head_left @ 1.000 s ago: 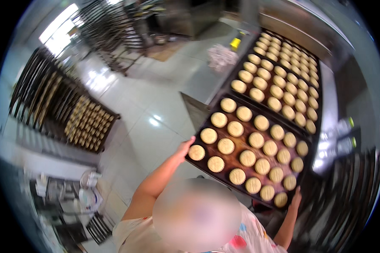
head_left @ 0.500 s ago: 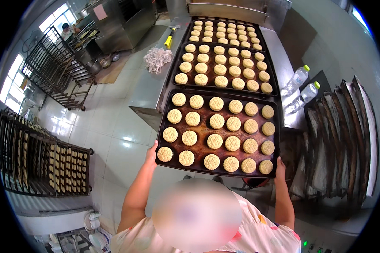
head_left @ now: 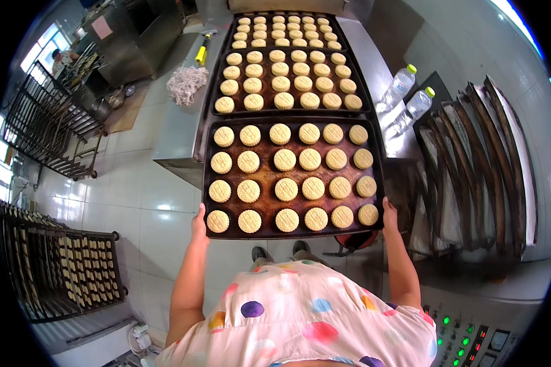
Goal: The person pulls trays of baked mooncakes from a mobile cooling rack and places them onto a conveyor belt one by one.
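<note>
A dark baking tray (head_left: 266, 174) bears several rows of round, pale mooncakes (head_left: 284, 159) with fluted edges and stamped tops. My left hand (head_left: 199, 225) grips its near left corner, thumb up along the side. At the near right corner, my right hand (head_left: 390, 215) holds the other side the same way. The tray's far edge lies against or very close to a second loaded tray (head_left: 267, 84) on the metal surface. Beyond that one is a third tray of mooncakes, partly cut off by a metal housing.
Two clear bottles (head_left: 398, 88) with yellow-green caps stand right of the trays. To the left lie a string mop head (head_left: 187, 84) and a yellow-handled scraper (head_left: 201, 55). Stacked dark-edged sheets (head_left: 471, 165) fill the right, a loaded rack (head_left: 92, 269) the left. A control panel (head_left: 465, 336) shows green lights.
My view has turned and shifted, so the trays appear straighter and further left. Both hands keep their hold on the near tray. More of my shirt and the control panel shows.
</note>
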Action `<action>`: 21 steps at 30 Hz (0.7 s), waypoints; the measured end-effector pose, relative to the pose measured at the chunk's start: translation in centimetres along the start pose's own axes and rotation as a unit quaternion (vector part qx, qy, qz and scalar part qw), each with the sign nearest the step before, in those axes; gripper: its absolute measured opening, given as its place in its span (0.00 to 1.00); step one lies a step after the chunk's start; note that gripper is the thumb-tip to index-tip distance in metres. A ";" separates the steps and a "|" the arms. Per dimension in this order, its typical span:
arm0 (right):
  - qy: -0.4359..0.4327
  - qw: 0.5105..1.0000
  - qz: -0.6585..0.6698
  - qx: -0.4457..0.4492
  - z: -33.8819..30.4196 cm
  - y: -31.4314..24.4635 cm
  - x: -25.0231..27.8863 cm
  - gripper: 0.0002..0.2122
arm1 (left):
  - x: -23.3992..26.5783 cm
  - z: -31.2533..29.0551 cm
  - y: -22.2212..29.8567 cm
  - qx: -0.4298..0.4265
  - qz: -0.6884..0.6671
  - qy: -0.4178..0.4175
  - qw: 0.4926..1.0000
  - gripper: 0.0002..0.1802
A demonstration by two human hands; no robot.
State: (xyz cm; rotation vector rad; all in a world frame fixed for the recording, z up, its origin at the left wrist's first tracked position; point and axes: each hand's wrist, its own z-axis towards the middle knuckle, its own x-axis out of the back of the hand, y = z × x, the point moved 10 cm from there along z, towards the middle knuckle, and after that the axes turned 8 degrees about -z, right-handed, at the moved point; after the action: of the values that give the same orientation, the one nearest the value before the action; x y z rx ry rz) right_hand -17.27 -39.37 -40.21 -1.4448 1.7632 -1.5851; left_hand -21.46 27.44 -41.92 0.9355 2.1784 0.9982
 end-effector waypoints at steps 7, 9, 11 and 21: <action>-0.001 1.000 0.000 -0.010 0.0 0.4 -0.1 0.26 | 0.0 0.4 -0.6 0.021 -0.018 -0.008 1.000 0.42; -0.003 1.000 0.003 -0.012 0.2 0.3 -0.3 0.25 | -1.0 0.2 -0.6 0.019 -0.051 -0.056 0.997 0.41; -0.002 1.000 0.006 -0.014 0.3 0.4 -0.3 0.25 | -0.5 1.0 -0.9 0.018 -0.053 -0.051 0.997 0.37; -0.003 0.999 0.023 -0.029 0.7 1.3 -0.1 0.25 | -2.1 -1.2 0.4 0.026 -0.075 -0.030 0.996 0.34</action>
State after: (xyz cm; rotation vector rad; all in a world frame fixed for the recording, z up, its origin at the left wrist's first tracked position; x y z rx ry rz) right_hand -17.19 -39.83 -41.62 -1.4219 1.8394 -1.5173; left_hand -20.95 25.54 -40.50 0.8011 2.1974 0.8346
